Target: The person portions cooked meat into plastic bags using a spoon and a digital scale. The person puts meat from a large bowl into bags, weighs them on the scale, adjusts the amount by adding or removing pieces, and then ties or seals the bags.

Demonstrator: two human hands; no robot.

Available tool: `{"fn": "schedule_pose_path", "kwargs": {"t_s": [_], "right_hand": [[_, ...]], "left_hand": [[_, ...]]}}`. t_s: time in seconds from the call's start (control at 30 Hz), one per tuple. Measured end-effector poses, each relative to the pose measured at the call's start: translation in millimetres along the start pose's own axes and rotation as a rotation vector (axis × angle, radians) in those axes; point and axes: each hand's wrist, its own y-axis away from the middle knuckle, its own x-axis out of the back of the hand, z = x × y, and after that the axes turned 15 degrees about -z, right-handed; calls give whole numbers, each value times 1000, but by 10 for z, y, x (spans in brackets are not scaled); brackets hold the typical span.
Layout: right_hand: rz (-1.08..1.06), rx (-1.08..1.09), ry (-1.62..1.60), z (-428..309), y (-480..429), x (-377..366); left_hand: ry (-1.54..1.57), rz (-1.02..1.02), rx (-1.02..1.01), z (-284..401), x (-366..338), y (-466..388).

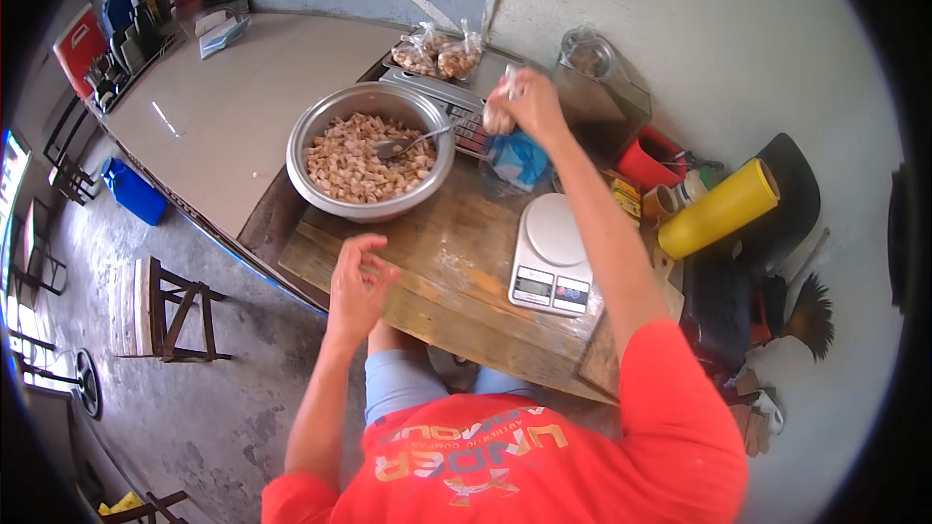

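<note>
My right hand (535, 105) grips a small clear plastic bag (498, 116) of pale food pieces, held up over the keypad edge of a larger grey scale (429, 87). On that scale sit several knotted bags (440, 54) of similar pieces. My left hand (360, 287), its fingers apart and holding nothing, hovers by the front edge of the wooden table (437, 262). Beyond it stands a wide metal pot (297, 153) full of diced food (357, 167), with a metal spoon (397, 148) resting in it. A white digital kitchen scale (555, 233) lies below my right forearm.
Blue-and-clear plastic packaging (520, 160) lies below my right hand. A yellow cylinder (717, 209), a red container (648, 156) and a metal box (604, 105) crowd the right by the wall. A pale tabletop (211, 116) extends left; a wooden stool (164, 313) stands on the floor.
</note>
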Motion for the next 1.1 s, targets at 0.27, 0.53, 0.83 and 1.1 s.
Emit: {"fn": "schedule_pose_path", "kwargs": {"t_s": [0.27,0.53,0.83,1.1], "right_hand": [[177,47,268,758,-1011,15],[-385,-48,442,988,481,-248],[-173,31,397,1104,692,-266],[-248,-114,231,1021,755,-238]], "left_hand": [[103,-84,190,-613,-215,425],[40,-351,-173,-111,-692,-767],[-589,-314,-293,-663,-1930,-2653],[-371,-289,-303,-663,-1738,-2601]]}}
